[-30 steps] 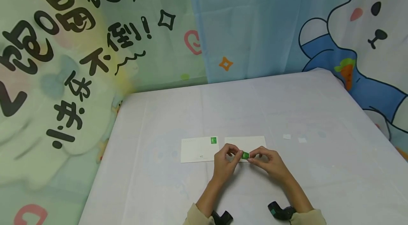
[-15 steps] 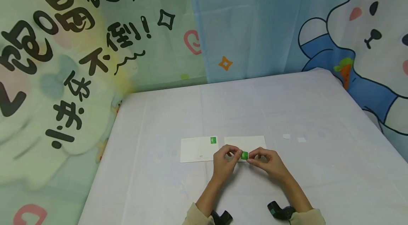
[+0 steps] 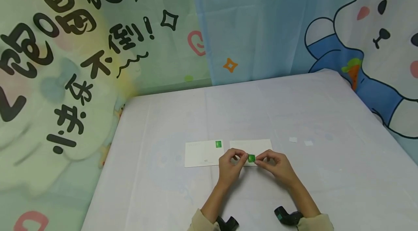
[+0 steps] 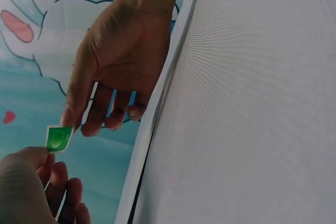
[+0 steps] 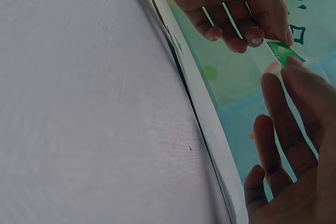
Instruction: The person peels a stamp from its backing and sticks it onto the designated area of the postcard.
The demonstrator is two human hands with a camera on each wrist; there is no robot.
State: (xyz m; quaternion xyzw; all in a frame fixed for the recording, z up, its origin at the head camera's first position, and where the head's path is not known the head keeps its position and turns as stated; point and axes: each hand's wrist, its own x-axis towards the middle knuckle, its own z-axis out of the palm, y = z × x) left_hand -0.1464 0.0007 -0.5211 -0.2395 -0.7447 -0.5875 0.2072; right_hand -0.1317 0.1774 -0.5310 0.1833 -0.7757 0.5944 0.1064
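My left hand [image 3: 230,163] and right hand [image 3: 274,163] meet over the lower edge of the right-hand white card [image 3: 250,145]. Between their fingertips is a small green stamp [image 3: 251,158] with a white border, pinched at its opposite edges by thumb and forefinger of each hand. In the left wrist view the stamp [image 4: 59,138] stands clear above the table, its green face showing. From the right wrist it looks tilted [image 5: 284,52]. To the left lies a second white card [image 3: 202,154], with a similar green stamp [image 3: 218,144] at its top right corner.
Two small white paper squares, a left one [image 3: 293,139] and a right one [image 3: 308,143], lie to the right of the cards. All rest on a white-covered table [image 3: 163,194]. Printed curtains [image 3: 254,24] hang behind and to the left.
The stamp has turned between the fingertips and shows more of its green face than a second ago. Both hands have stayed nearly in place; the cards and paper squares have not moved.
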